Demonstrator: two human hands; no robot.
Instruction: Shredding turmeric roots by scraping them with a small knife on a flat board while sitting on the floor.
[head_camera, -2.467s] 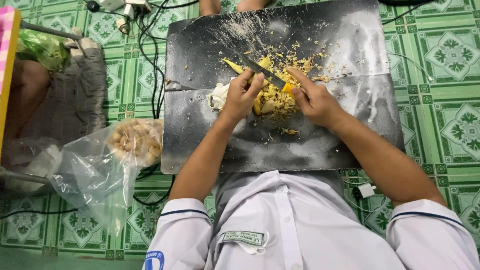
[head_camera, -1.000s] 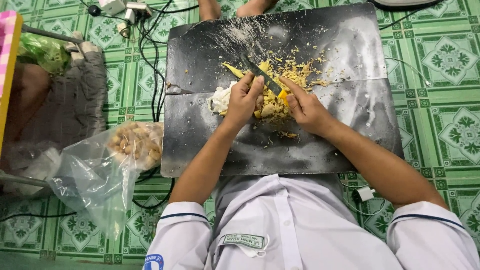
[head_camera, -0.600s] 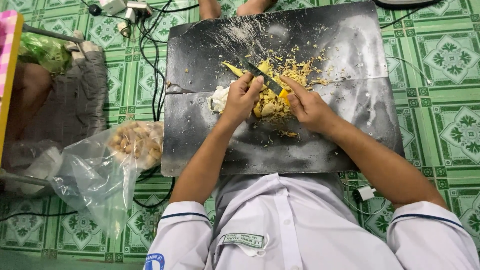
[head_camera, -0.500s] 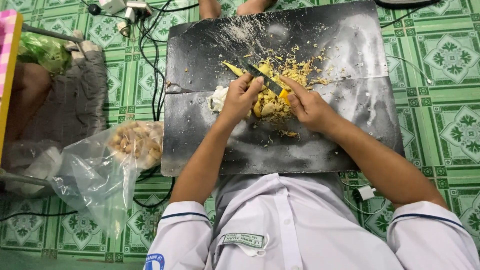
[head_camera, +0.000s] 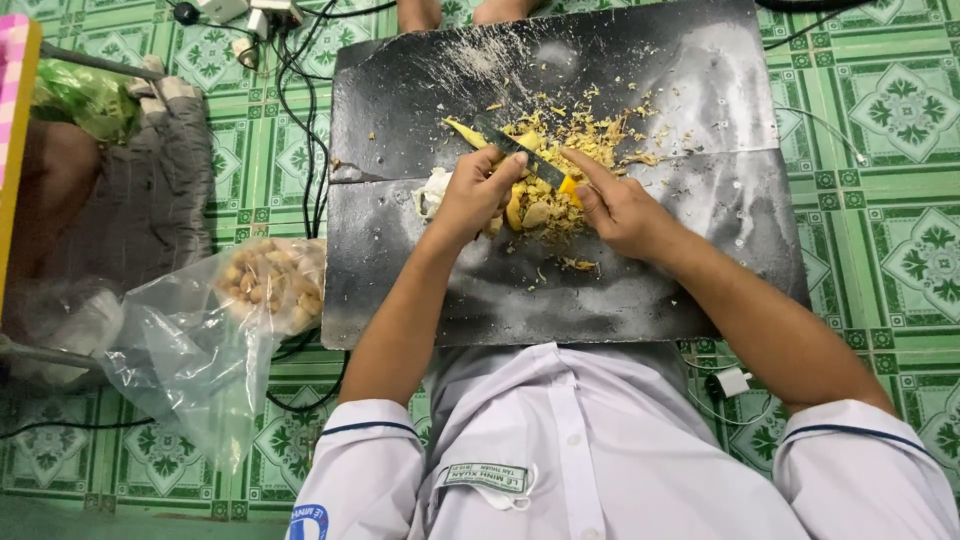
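A black board lies on the green tiled floor in front of me, with a pile of yellow peelings on its middle. My left hand is closed around a pale yellow root piece at the near edge of the pile. My right hand grips the yellow handle of a small knife. Its dark blade points up and left over the pile, just above my left fingers. A white lump sits on the board beside my left hand.
A clear plastic bag holding several tan roots lies left of the board. Black cables run along the board's left edge. A grey cloth is further left. Two bare feet touch the board's far edge. A white plug lies by my right arm.
Both hands stay together over the pile. The knife blade and my fingers have shifted only slightly against the root piece.
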